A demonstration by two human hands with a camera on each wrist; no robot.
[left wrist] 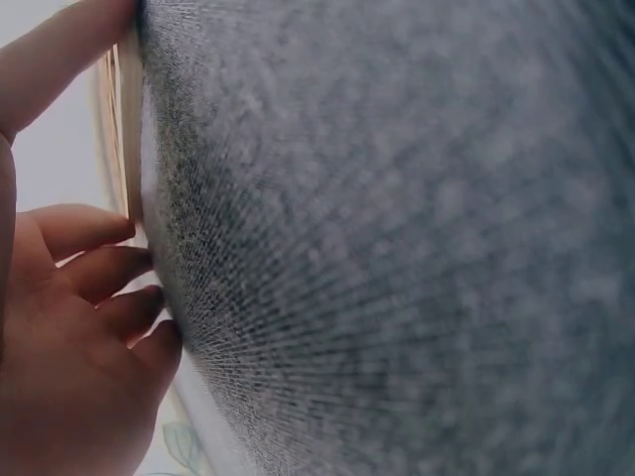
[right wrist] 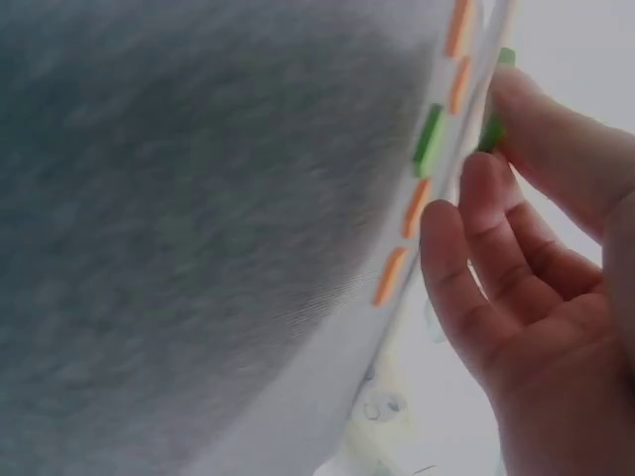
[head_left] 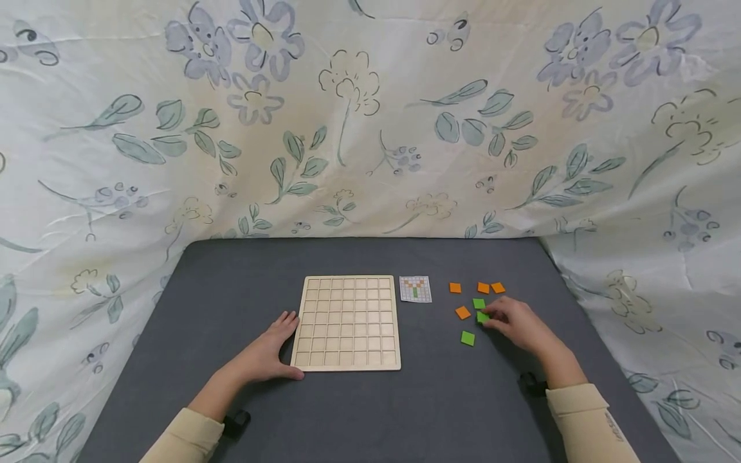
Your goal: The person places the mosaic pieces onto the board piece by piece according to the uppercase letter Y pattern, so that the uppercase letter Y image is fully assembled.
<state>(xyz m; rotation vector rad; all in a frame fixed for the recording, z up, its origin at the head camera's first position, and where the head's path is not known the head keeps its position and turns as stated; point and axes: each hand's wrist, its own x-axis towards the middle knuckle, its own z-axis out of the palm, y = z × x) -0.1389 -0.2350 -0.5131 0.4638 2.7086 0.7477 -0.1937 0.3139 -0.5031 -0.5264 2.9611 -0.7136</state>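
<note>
Along the left edge of a pale wooden grid board [head_left: 350, 323], my left hand [head_left: 272, 350] spreads its fingers, with the thumb at the lower left corner. The left wrist view shows these fingertips against the side of the board [left wrist: 129, 129]. My right hand [head_left: 518, 325] pinches a green square tile [head_left: 482, 317] between thumb and fingers; part of that tile [right wrist: 491, 134] shows behind the thumb in the right wrist view. Other green tiles lie close by, one just beyond [head_left: 478, 303] and one nearer the front [head_left: 467, 338]. Several orange tiles [head_left: 462, 312] lie around them.
A small printed card [head_left: 415, 289] with a coloured grid pattern lies between the board and the tiles. Dark grey cloth [head_left: 359, 418] covers the table. Behind and beside it hangs a flowered white curtain [head_left: 347, 193].
</note>
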